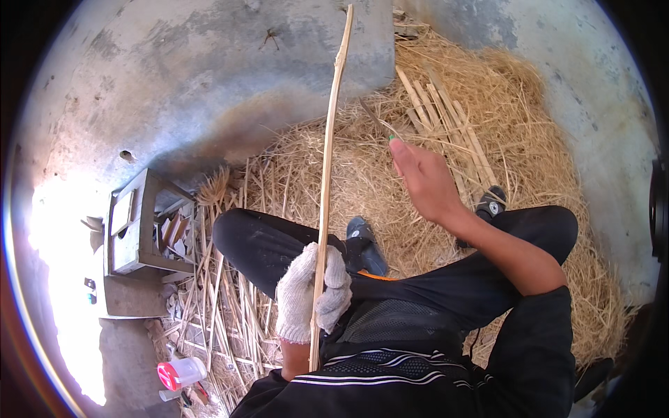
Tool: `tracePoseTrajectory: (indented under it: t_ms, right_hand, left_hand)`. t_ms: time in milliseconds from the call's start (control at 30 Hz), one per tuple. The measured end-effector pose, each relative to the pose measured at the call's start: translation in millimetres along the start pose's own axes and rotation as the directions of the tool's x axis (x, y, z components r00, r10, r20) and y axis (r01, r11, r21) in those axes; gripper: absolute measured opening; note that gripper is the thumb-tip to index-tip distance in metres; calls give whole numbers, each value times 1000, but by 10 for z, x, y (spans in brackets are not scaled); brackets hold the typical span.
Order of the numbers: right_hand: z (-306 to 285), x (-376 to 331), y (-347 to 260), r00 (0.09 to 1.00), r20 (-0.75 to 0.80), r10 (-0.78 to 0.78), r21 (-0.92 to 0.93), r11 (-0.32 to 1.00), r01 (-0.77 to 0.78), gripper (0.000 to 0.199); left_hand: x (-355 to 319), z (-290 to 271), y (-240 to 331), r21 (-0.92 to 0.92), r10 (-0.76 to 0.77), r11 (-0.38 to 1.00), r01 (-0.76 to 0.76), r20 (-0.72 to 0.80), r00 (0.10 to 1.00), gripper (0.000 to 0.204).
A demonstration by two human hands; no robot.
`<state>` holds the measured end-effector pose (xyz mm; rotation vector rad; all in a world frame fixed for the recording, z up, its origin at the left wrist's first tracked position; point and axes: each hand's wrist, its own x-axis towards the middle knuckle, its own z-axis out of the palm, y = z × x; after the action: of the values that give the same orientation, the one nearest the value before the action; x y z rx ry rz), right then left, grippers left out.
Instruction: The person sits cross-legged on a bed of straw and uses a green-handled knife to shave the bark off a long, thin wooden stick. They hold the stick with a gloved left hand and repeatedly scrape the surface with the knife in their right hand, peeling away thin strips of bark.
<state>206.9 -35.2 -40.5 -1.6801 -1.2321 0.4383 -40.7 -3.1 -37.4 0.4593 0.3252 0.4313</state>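
My left hand [298, 296], in a whitish knitted glove, is closed round the lower part of a long, pale split-wood strip [329, 153]. The strip stands up from my lap, slightly bent, with a knot near its far end. My bare right hand [430, 182] is to the right of the strip and apart from it, with its fingers wrapped round a knife [376, 118]. A bit of green shows at the knife's grip, most of which the hand hides. The thin, dark blade points away and to the left.
Shavings [516, 132] cover much of the floor around my crossed legs. Several split strips [435, 104] lie beyond my right hand, and more long sticks [226, 313] lie at the left. A wooden box frame [139, 237] and a red-lidded clear jar [182, 373] stand leftward. Grey walls [230, 63] enclose the place.
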Motion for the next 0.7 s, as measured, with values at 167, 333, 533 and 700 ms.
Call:
tracePoseTrajectory:
  t_ms: [167,333,533,700]
  right_hand:
    - [46,-394,-404,823,327,-465,-175,826,537,49]
    - [175,-488,-367,841,366,-399,-346,780,521,50]
    - [326,-387,-155,894,190,-405,-544,715,439,58]
    - [-190,315,285,989,-96,-111,-489,871,50,64]
  left_hand:
    - [8,75,-13,68,-7,997,22,-213,977,37]
    - [-32,29,-88,119,-7,992,47,-319,948,39]
    - [31,-41,-83,123,-35,991,54,-156,987,43]
    - [-18,90,-274,230,-74,965,123,-212,975,40]
